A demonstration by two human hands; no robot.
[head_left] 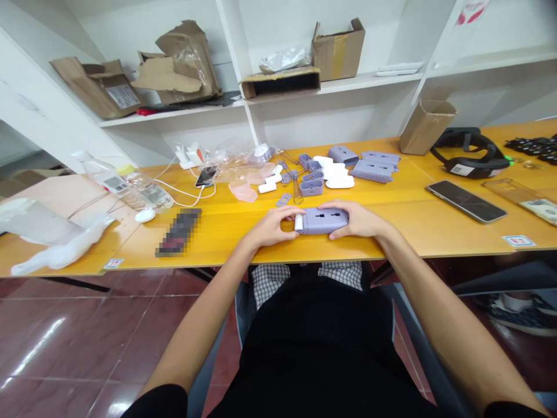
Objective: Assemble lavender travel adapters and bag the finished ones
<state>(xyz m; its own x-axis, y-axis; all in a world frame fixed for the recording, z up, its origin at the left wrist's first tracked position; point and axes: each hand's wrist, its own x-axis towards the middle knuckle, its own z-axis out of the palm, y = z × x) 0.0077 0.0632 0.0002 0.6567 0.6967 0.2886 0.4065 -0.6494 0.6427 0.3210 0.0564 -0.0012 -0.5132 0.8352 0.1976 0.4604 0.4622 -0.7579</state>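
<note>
Just above the front of the table, my right hand [359,219] is wrapped round the right end of a purple plastic housing [324,221] with two dark slots in its upper face. At the housing's left end, my left hand [275,226] pinches a white plastic piece [299,223] between thumb and fingers. The white piece meets the housing's end; whether it sits inside cannot be made out. Behind the hands lie small purple cups [311,187], white plastic parts [337,173], a metal spring [297,188], and more purple housings [375,167].
Left are plastic bottles [145,188], a white bag [65,247], a pixelated dark object [178,232] and a cabled phone [206,176]. Right are a dark phone [466,201], a black headset [472,154] and an upright carton [427,126]. Shelves with cardboard boxes [338,53] rise behind the table [226,235].
</note>
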